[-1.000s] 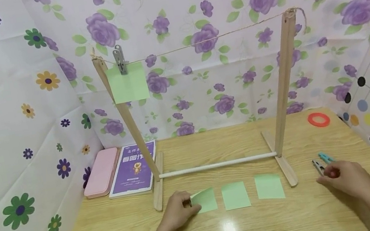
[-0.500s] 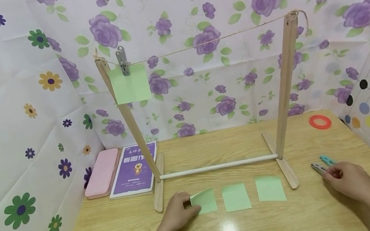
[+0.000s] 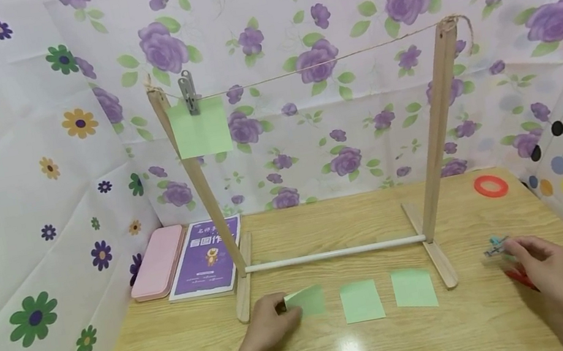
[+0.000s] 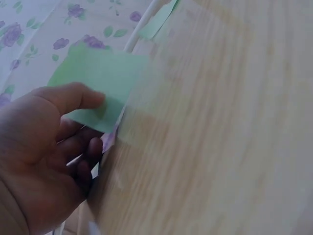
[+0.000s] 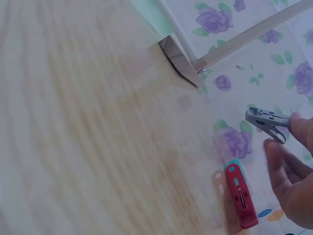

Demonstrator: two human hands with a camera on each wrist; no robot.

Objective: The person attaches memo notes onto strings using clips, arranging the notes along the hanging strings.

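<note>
My left hand (image 3: 268, 324) pinches the left edge of a green sticky note (image 3: 309, 302), thumb on its face and fingers behind. In the left wrist view the note (image 4: 111, 78) stands raised from the wood. My right hand (image 3: 551, 270) pinches a grey clothespin (image 5: 266, 119) between thumb and fingers, above the table. Under that hand lies a red clothespin (image 5: 241, 196), with a teal clothespin (image 3: 496, 240) just beyond. Two more green notes, a middle one (image 3: 361, 301) and a right one (image 3: 414, 288), lie flat in a row.
A wooden frame (image 3: 438, 137) with a twine line (image 3: 271, 79) stands behind the notes. Another grey clothespin (image 3: 188, 95) holds a green note (image 3: 203, 133) on the line. A pink case (image 3: 158, 263), a purple book (image 3: 203, 263) and a red ring (image 3: 491, 186) lie farther back.
The right hand has lifted the grey clothespin off the table, uncovering the red one. The left hand's note has risen slightly from the table.
</note>
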